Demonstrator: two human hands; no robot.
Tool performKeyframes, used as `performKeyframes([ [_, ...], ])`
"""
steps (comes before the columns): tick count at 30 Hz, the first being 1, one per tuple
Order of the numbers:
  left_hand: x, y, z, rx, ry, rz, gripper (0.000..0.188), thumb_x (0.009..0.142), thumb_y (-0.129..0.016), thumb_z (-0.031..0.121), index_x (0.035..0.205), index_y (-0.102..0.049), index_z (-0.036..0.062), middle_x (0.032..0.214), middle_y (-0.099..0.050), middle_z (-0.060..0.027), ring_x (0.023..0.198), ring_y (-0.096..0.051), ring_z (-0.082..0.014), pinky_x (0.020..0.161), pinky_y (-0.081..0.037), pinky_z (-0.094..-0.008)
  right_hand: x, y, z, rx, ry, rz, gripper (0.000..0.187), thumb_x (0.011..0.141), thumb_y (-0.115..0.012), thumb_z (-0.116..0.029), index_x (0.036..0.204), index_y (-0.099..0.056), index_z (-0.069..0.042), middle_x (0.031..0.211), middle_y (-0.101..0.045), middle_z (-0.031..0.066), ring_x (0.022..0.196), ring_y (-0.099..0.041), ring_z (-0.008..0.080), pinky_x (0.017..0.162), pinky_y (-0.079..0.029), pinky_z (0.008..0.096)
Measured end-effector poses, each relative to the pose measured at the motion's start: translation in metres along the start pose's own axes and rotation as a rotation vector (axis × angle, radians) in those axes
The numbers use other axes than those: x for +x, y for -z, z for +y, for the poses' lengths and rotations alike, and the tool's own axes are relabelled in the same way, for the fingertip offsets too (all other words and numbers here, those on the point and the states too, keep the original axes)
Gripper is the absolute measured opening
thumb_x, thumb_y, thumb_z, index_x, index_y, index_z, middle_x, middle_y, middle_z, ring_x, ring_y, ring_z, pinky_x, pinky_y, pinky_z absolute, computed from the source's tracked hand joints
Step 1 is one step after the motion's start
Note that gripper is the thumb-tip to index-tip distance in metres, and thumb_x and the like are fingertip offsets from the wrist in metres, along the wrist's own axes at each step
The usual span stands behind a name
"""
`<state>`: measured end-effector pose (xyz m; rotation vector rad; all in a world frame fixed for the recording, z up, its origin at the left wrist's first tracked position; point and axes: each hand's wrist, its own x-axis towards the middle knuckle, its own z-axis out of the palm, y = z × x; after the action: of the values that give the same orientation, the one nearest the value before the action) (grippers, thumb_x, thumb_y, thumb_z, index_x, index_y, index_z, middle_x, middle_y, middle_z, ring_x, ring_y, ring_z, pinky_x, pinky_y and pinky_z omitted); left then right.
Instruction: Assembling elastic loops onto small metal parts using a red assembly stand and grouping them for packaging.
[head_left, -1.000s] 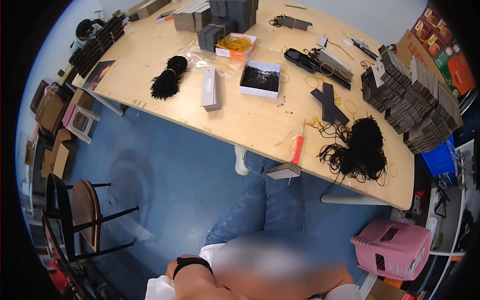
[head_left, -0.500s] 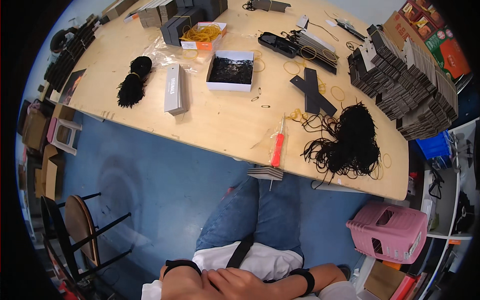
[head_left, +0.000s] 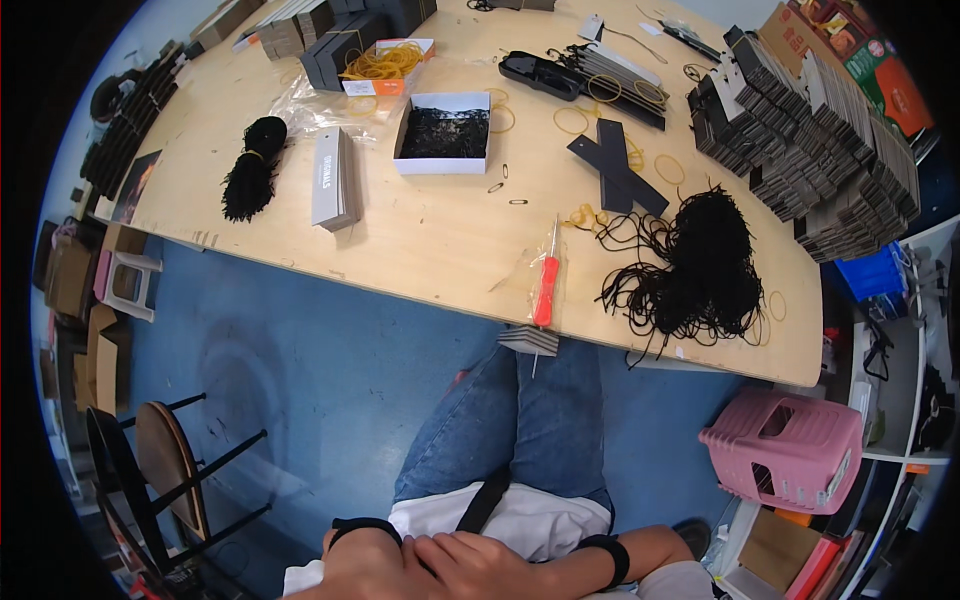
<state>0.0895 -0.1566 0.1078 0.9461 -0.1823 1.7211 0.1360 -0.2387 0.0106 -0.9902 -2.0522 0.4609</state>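
Tool point(head_left: 546, 290): one, red-handled, lying ahead of the right hand point(head_left: 470, 562) and well apart from it.
Right hand: curled in against the left arm point(head_left: 370, 570); I see nothing in it, but can't tell how tightly it's closed.
Left hand: hidden; its grip I can't tell.
Grey stack point(head_left: 520, 341): one, just on the tool's near side.
Black cord bundles point(head_left: 710, 265): two, either side of the tool.
Pins point(head_left: 517, 202): three, beyond it.
Table point(head_left: 420, 250): pale wood, under the tool.
Floor point(head_left: 300, 370): blue, nearer than it.

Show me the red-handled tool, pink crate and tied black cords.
Red-handled tool point(head_left: 546, 288), head view: on its handle.
Pink crate point(head_left: 803, 450), head view: on its body.
Tied black cords point(head_left: 251, 178), head view: on the strands.
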Motion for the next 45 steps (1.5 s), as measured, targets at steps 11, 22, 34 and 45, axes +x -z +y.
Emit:
performKeyframes([
  [11, -0.055, 0.089, -0.013, 1.065, 0.122, -0.742, 0.007, 0.073, -0.074, 0.013, 0.073, -0.068, 0.0089, 0.068, -0.062, 0.0002, 0.063, -0.059, -0.0157, 0.057, -0.044, -0.0258, -0.045, -0.031, 0.028, 0.879, -0.618, -0.068, 0.033, 0.090, -0.059, -0.033, 0.105, -0.061, -0.005, 0.105, -0.063, 0.0103, 0.105, -0.061, 0.0223, 0.084, -0.050, 0.0311],
  [22, -0.112, 0.113, -0.049, 1.179, 0.443, -0.842, 0.018, 0.074, -0.075, 0.013, 0.071, -0.058, 0.0070, 0.066, -0.050, -0.0043, 0.060, -0.049, -0.0225, 0.052, -0.038, -0.0329, -0.089, 0.062, 0.112, -0.388, -0.597, 0.021, 0.011, 0.078, -0.069, -0.015, 0.078, -0.061, -0.008, 0.085, -0.056, 0.0050, 0.069, -0.061, 0.0211, 0.052, -0.048, 0.0341],
  [34, -0.101, 0.142, -0.044, 1.378, 0.570, -0.553, 0.008, 0.078, -0.068, 0.004, 0.085, -0.065, 0.0053, 0.079, -0.062, -0.0075, 0.075, -0.058, -0.0258, 0.068, -0.046, -0.0350, -0.079, 0.105, 0.150, -0.675, -0.474, 0.376, 0.028, 0.069, -0.074, 0.001, 0.090, -0.074, -0.018, 0.091, -0.057, 0.0041, 0.060, -0.056, 0.0163, 0.048, -0.043, 0.0293],
  [45, -0.052, 0.137, -0.063, 1.378, 0.405, -0.331, 0.016, 0.079, -0.063, -0.004, 0.093, -0.064, 0.0028, 0.085, -0.061, -0.0116, 0.075, -0.060, -0.0287, 0.064, -0.048, -0.0360, -0.048, 0.134, 0.163, -0.585, -0.336, 0.205, 0.017, 0.073, -0.074, -0.004, 0.085, -0.071, -0.016, 0.097, -0.058, 0.0025, 0.065, -0.055, 0.0183, 0.051, -0.043, 0.0298],
])
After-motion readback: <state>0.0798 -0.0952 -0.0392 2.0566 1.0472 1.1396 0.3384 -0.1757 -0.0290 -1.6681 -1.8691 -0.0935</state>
